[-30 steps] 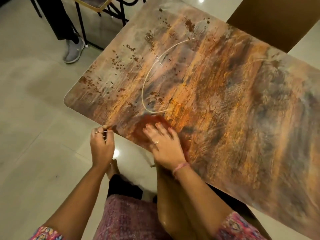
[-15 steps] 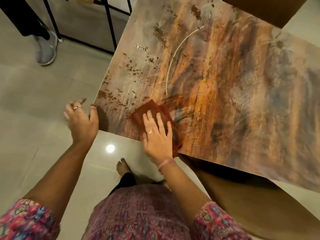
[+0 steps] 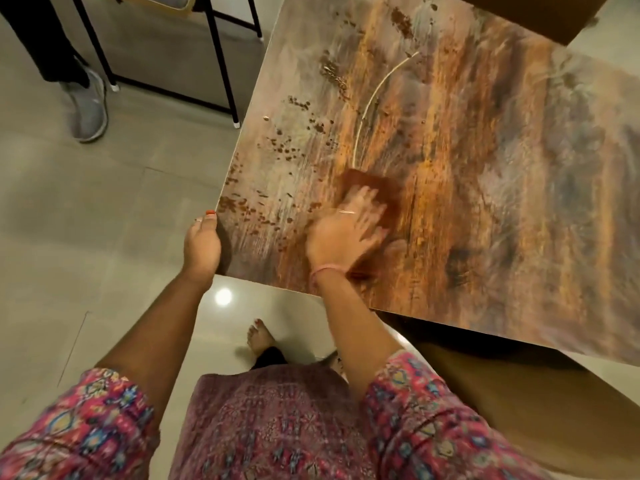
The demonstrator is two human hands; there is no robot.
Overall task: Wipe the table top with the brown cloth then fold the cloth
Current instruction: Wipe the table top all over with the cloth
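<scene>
The table top (image 3: 467, 174) has a streaked orange, brown and grey pattern with dark specks near its left edge. The brown cloth (image 3: 377, 188) lies flat on it near the front left corner. My right hand (image 3: 346, 230) presses on the cloth with straight fingers and is blurred by motion; most of the cloth is hidden under it. My left hand (image 3: 202, 244) holds the table's left corner, thumb on top, fingers hidden under the edge.
A black metal chair frame (image 3: 221, 64) stands on the tiled floor beyond the table's left side. Another person's leg and grey shoe (image 3: 88, 109) are at the far left. A brown panel (image 3: 519, 15) sits behind the table. My bare foot (image 3: 259, 336) is below the front edge.
My right hand has slid the cloth forward and to the right, away from the front edge. My left hand, open in the air half a second ago, now holds the table corner.
</scene>
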